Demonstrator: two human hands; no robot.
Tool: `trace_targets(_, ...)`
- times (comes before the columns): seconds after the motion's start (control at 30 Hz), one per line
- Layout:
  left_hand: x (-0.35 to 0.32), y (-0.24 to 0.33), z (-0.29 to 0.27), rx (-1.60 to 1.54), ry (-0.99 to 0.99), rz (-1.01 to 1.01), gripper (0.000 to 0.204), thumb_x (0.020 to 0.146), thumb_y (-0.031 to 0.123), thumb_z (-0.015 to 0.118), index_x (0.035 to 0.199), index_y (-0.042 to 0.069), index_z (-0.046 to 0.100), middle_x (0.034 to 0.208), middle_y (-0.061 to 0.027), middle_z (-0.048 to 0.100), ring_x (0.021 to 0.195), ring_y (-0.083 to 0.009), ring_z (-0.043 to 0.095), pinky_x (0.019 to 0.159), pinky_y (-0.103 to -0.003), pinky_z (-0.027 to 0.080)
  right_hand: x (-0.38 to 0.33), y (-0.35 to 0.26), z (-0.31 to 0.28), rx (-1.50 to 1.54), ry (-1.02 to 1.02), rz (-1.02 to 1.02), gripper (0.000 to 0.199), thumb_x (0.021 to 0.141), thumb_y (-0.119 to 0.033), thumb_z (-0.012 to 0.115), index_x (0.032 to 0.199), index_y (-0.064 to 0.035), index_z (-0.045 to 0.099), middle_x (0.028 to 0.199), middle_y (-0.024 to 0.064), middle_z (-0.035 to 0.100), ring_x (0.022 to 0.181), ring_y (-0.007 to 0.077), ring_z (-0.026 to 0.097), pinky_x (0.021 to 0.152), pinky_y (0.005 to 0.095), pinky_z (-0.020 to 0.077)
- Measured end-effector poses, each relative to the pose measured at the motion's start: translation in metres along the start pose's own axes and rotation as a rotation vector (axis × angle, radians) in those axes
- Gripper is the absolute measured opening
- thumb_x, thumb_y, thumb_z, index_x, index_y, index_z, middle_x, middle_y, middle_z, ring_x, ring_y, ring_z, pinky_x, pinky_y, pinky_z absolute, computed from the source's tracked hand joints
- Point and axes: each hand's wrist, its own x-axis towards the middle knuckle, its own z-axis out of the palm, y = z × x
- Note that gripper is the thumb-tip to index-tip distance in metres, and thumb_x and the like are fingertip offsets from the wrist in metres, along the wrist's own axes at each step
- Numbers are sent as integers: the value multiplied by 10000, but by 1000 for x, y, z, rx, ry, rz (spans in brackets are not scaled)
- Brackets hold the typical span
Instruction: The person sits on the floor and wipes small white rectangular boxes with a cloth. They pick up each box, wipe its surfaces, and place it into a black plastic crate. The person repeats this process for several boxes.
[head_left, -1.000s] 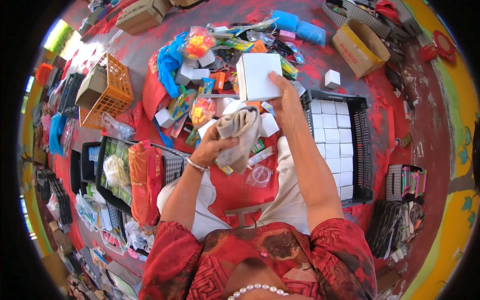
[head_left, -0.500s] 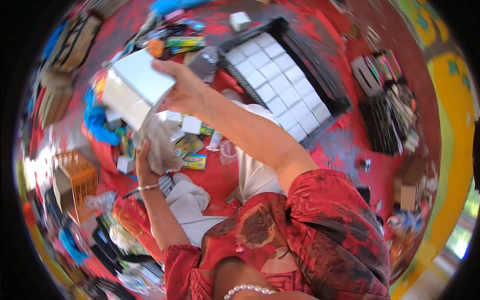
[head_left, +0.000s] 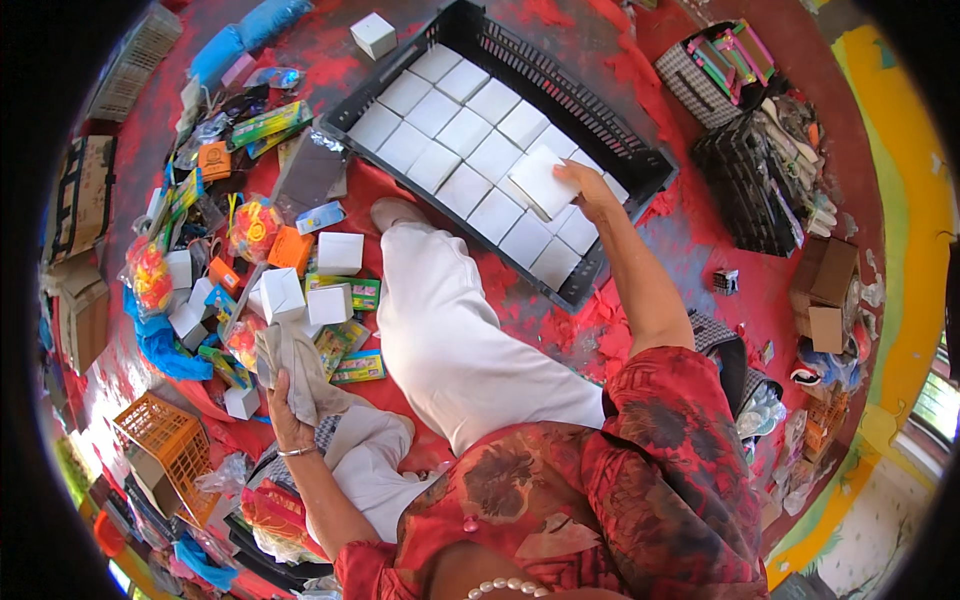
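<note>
My right hand (head_left: 592, 192) grips a small white box (head_left: 543, 183) by its right side, over the right part of a black plastic crate (head_left: 655, 165). Rows of similar white boxes (head_left: 464, 132) fill the crate, their flat tops up. The held box sits tilted and a little above the others; its underside is hidden. At lower left, my left hand (head_left: 288, 412) is closed around a crumpled grey-beige cloth (head_left: 300, 370). Just beyond the cloth, several loose white boxes (head_left: 281, 295) lie in a pile of mixed goods.
A lone white box (head_left: 373, 36) rests beyond the crate. Left are orange boxes (head_left: 290, 248), netted colourful balls (head_left: 256, 228) and an orange basket (head_left: 165, 440). At right stand a black bin (head_left: 745, 185) and an open cardboard box (head_left: 824, 290). My white-trousered leg (head_left: 450, 340) stretches toward the crate.
My right hand has carried the white box from the left, above the cloth, rightward to the crate. The left hand still holds the cloth, now apart from the box. The view has shifted.
</note>
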Motion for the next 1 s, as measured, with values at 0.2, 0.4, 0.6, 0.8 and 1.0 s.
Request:
trace_targets(0.2, 12, -13, -2, 56, 74, -93, 481, 856, 107, 603, 1306, 65, 435, 1217, -84, 545, 1080, -230, 551, 922, -371, 465, 25, 65, -56, -422, 162, 66, 802, 721, -381, 735, 1366, -38, 404, 1294, 113, 515, 1190, 233, 468, 971, 331, 364)
trace_targets(0.4, 20, -19, 7, 66, 124, -96, 480, 856, 110, 603, 1302, 56, 434, 1203, -91, 557, 1067, -229, 560, 917, -378, 473, -7, 67, -7, -1299, 366, -360, 990, 601, -324, 798, 1407, -71, 281, 1258, 212, 493, 1183, 336, 470, 968, 451, 377)
trace_targets(0.6, 16, -23, 13, 156, 46, -83, 484, 865, 118, 592, 1315, 64, 419, 1230, -103, 534, 1078, -243, 550, 920, -382, 471, -3, 40, 1, -1406, 364, -207, 892, 515, -239, 789, 1282, -71, 367, 1044, 186, 552, 986, 363, 545, 850, 483, 437)
trace_targets(0.8, 20, -25, 0, 125, 154, -127, 488, 872, 141, 589, 1322, 75, 413, 1247, -99, 523, 1102, -254, 535, 937, -393, 456, 17, -15, -99, -1471, 705, -531, 652, 559, -122, 692, 1153, -103, 423, 1085, 134, 544, 1052, 317, 499, 843, 462, 372)
trace_targets(1.0, 26, -29, 1, 136, 139, -125, 496, 856, 157, 615, 1311, 81, 430, 1237, -89, 527, 1093, -242, 535, 933, -386, 452, 42, 7, -128, -1573, 706, -356, 712, 572, -141, 724, 1210, -105, 408, 1137, 116, 521, 1106, 292, 486, 859, 450, 387)
